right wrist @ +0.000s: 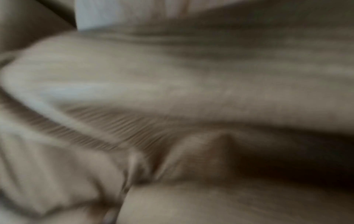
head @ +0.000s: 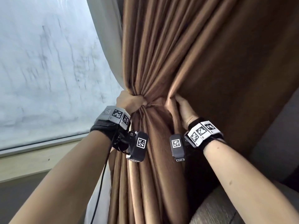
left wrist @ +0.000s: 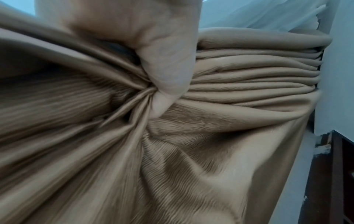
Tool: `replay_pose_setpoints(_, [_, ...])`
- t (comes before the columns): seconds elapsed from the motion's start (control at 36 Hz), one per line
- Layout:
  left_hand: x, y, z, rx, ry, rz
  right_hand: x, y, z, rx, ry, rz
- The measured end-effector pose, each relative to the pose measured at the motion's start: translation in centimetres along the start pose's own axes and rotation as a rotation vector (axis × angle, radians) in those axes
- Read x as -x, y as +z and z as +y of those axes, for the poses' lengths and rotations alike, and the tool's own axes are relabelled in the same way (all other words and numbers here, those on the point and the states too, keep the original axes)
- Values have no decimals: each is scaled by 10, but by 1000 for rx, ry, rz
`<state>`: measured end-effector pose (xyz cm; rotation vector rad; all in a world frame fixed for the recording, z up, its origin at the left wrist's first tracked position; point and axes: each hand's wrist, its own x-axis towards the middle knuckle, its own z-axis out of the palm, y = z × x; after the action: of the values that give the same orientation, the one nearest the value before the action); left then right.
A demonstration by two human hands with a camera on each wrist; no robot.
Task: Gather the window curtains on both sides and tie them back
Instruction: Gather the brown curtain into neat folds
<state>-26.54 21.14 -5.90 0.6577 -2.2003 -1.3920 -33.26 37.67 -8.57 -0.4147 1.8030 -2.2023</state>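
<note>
A brown pleated curtain (head: pixel 161 54) hangs right of the window, drawn into a bunch at mid height. My left hand (head: pixel 131 101) grips that bunch from the left, fingers wrapped round the gathered folds. The left wrist view shows the hand (left wrist: pixel 166 60) up close, with the curtain (left wrist: pixel 229 151) twisting in towards its grip. My right hand (head: pixel 182 107) is at the right side of the bunch and pinches a fold there; its fingertips are tucked behind the cloth. The right wrist view is blurred and filled with the curtain (right wrist: pixel 172 91). No tie-back is in view.
A pale inner curtain (head: pixel 110 46) hangs between the brown one and the frosted window pane (head: pixel 40 62). The window sill (head: pixel 32 159) runs below at the left. A grey upholstered seat (head: pixel 226 207) is at the lower right. A black cable (head: pixel 100 183) hangs from my left wrist.
</note>
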Motion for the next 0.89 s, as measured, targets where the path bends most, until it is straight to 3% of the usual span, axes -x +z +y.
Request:
replay_pose_setpoints(0.17, [11,4,-3,41,11,24,7,14,-2,138,-250,212])
replay_pose_setpoints(0.28, [11,5,-4,53,13,37,22,19,-1,-111,-349,95])
replay_pose_setpoints(0.33, [11,5,-3,54,14,31,39,21,-8,-23,-379,34])
replay_pose_setpoints(0.44, [14,4,-4,82,51,-4,45,23,-7,301,-244,145])
replay_pose_setpoints(0.56, [22,-2,-5,126,129,-133,33,31,0,447,-196,230])
replay_pose_setpoints(0.64, [28,-4,-7,172,204,-233,28,45,5,440,-184,88])
replay_pose_setpoints(0.78, [26,-12,-10,161,308,-390,18,64,11,-23,-100,-182])
replay_pose_setpoints(0.89, [29,-17,-7,137,387,-405,16,66,1,67,-59,-238])
